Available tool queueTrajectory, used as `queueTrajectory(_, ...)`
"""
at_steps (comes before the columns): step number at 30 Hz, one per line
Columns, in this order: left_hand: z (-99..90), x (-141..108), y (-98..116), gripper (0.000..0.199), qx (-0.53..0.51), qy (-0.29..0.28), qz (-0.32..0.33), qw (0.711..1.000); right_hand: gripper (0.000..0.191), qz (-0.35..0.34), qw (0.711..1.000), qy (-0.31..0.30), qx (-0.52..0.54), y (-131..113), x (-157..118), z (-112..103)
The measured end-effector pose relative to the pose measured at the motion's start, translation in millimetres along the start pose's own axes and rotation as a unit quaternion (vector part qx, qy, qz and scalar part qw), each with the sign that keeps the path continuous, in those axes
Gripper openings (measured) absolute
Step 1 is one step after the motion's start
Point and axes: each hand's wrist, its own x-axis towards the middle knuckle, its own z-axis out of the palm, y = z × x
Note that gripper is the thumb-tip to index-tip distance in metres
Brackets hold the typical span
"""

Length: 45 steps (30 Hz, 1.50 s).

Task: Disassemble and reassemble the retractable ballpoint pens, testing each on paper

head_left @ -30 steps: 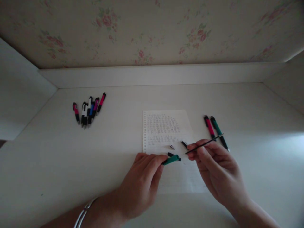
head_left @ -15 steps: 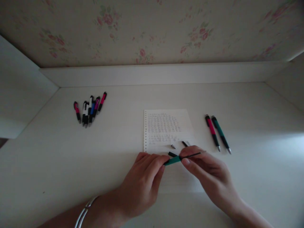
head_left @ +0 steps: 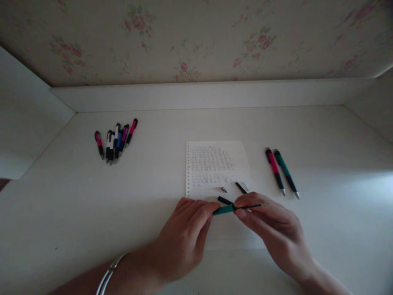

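My left hand (head_left: 184, 235) is closed around one end of a green pen barrel (head_left: 224, 209), held over a sheet of lined paper (head_left: 215, 162). At the barrel's other end, the thumb and fingers of my right hand (head_left: 274, 229) pinch the spot where a thin dark refill (head_left: 253, 206) sticks out to the right. Just behind the barrel lies a black tube-like piece (head_left: 225, 200), partly hidden. A small metal pen tip (head_left: 224, 189) rests on the paper, and a thin black stick (head_left: 241, 187) lies to its right, partly covered by my right hand.
On the white desk (head_left: 153, 176), two assembled pens, one pink (head_left: 275, 172) and one green (head_left: 286, 174), lie to the right. A cluster of several pens (head_left: 115, 143) sits at the back left. A white ledge (head_left: 196, 96) and side panels border the desk.
My right hand has shifted slightly right and down, and the refill now points a little lower. More of the black stick behind it shows. My left hand has barely moved.
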Motion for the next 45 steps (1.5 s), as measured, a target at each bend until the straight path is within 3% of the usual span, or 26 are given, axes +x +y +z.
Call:
queueTrajectory(12, -1.7, 2, 0, 0.029, -0.015, 0.008, 0.008, 1.0, 0.013, 0.007, 1.0, 0.006, 0.011, -2, 1, -1)
queueTrajectory(20, 0.5, 1, -2, 0.03, -0.014, 0.005, 0.008, 1.0, 0.022, -0.049, 0.998, 0.008, -0.047, -10, 3, 0)
queueTrajectory(25, -0.3, 1, 0, 0.03, -0.01, 0.004, 0.004, 1.0, 0.011, -0.068, 0.994, 0.038, -0.073, -6, 0, 0)
queueTrajectory(33, -0.4, 0, 1, 0.028, 0.0, 0.0, -0.015, 1.0, 0.015, -0.07, 0.992, 0.099, -0.038, 1, -14, -5)
queueTrajectory(40, -0.5, 0, -1, 0.029, -0.001, 0.002, -0.014, 1.0, 0.018, -0.076, 0.994, 0.036, -0.074, -1, -11, -2)
queueTrajectory(45, 0.0, 0, -1, 0.03, -0.003, 0.004, -0.014, 1.0, 0.017, -0.093, 0.99, 0.036, -0.097, -5, -8, 0)
